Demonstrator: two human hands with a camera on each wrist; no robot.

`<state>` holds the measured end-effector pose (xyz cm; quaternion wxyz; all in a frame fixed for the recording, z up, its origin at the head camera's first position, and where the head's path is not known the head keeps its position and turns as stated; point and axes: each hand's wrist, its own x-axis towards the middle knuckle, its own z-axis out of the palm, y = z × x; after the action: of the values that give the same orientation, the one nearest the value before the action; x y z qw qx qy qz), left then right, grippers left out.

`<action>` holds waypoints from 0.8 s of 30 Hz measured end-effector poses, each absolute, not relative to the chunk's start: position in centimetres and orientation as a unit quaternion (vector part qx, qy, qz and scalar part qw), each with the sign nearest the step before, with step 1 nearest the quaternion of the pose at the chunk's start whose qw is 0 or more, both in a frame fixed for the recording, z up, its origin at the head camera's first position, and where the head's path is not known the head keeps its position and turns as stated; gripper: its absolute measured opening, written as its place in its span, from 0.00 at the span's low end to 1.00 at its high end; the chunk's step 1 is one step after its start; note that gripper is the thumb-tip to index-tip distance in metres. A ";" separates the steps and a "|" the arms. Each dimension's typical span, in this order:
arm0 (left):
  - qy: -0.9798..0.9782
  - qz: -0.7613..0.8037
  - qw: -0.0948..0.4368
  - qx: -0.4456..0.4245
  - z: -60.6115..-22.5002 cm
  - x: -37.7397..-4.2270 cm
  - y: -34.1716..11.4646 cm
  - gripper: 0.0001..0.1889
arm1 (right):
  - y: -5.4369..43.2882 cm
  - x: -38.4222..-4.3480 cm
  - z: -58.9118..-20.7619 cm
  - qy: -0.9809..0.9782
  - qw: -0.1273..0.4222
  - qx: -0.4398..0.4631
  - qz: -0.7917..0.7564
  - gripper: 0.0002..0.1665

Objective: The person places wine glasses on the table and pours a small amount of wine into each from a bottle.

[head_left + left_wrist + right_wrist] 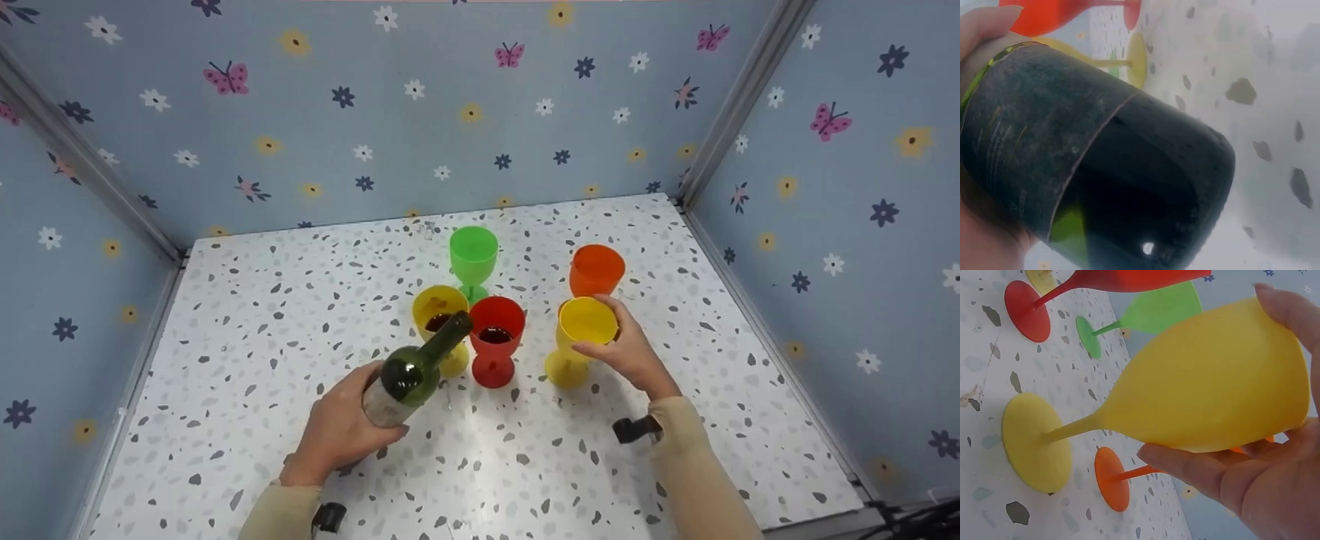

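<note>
My left hand [341, 424] grips a green glass wine bottle [409, 379] round its labelled body. The bottle is tilted, its mouth up and to the right, in front of the rims of a darker yellow goblet [431, 301] and a red goblet [493, 371]. Dark liquid shows in both goblets, and the bottle [1145, 180] looks dark inside in the left wrist view. With curled fingers and thumb, my right hand [636, 352] holds the bowl of a brighter yellow goblet [1207, 377]. No liquid is visible in that one; its foot [1036, 441] appears to be on the table.
Behind the darker yellow goblet stands a green goblet [473, 259]. An orange goblet [597, 274] is close behind my right hand, partly hidden. The speckled white table [262, 322] is bounded by flower-patterned walls [420, 135] at the back and both sides.
</note>
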<state>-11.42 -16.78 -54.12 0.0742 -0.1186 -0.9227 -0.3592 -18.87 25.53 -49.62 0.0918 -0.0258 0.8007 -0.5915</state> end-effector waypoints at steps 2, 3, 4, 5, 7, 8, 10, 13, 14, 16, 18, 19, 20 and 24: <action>-0.925 -0.350 0.074 -0.127 -53.7 -11.6 -16.5 0.49 | 25.6 -19.2 -50.1 0.795 0.096 -0.034 -0.598 0.55; -0.926 -0.346 0.074 -0.132 -53.5 -11.7 -16.3 0.49 | 25.8 -19.4 -50.5 0.794 0.097 -0.036 -0.600 0.55; -0.927 -0.342 0.074 -0.137 -53.2 -11.9 -16.1 0.48 | 25.9 -19.6 -50.9 0.792 0.097 -0.037 -0.602 0.55; -0.927 -0.339 0.075 -0.143 -53.0 -12.0 -15.9 0.48 | 26.0 -19.8 -51.4 0.791 0.097 -0.037 -0.602 0.55; -0.927 -0.333 0.077 -0.156 -52.6 -12.3 -15.5 0.47 | 26.3 -20.2 -52.2 0.790 0.098 -0.038 -0.603 0.55; -0.927 -0.329 0.078 -0.162 -52.4 -12.5 -15.4 0.46 | 26.4 -20.4 -52.5 0.790 0.098 -0.039 -0.604 0.55; -0.928 -0.321 0.079 -0.172 -52.0 -12.8 -15.0 0.46 | 26.5 -20.5 -52.8 0.788 0.104 -0.047 -0.605 0.55; -0.930 -0.310 0.072 -0.182 -51.5 -13.2 -14.5 0.46 | 26.7 -20.8 -53.1 0.785 0.119 -0.063 -0.604 0.55; -0.931 -0.307 0.068 -0.185 -51.3 -13.3 -14.3 0.45 | 26.8 -20.8 -53.1 0.786 0.123 -0.067 -0.601 0.55; -0.932 -0.302 0.059 -0.193 -51.0 -13.6 -14.0 0.45 | 27.0 -20.9 -53.1 0.787 0.131 -0.077 -0.597 0.54; -0.934 -0.292 0.052 -0.199 -50.7 -13.8 -13.6 0.44 | 27.1 -21.1 -53.1 0.786 0.135 -0.087 -0.597 0.54; -0.936 -0.284 0.050 -0.201 -50.5 -14.0 -13.4 0.44 | 27.2 -21.2 -53.1 0.785 0.137 -0.092 -0.598 0.54; -0.938 -0.277 0.047 -0.202 -50.3 -14.1 -13.2 0.45 | 27.2 -21.2 -53.1 0.783 0.141 -0.097 -0.598 0.54; -0.944 -0.256 0.043 -0.204 -49.8 -14.5 -12.7 0.47 | 27.2 -21.6 -52.9 0.778 0.152 -0.106 -0.600 0.53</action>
<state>-14.48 -12.71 -49.77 0.0426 -0.2039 -0.9439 -0.2563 -21.60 27.24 -52.86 0.1516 -0.1057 0.7781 -0.6003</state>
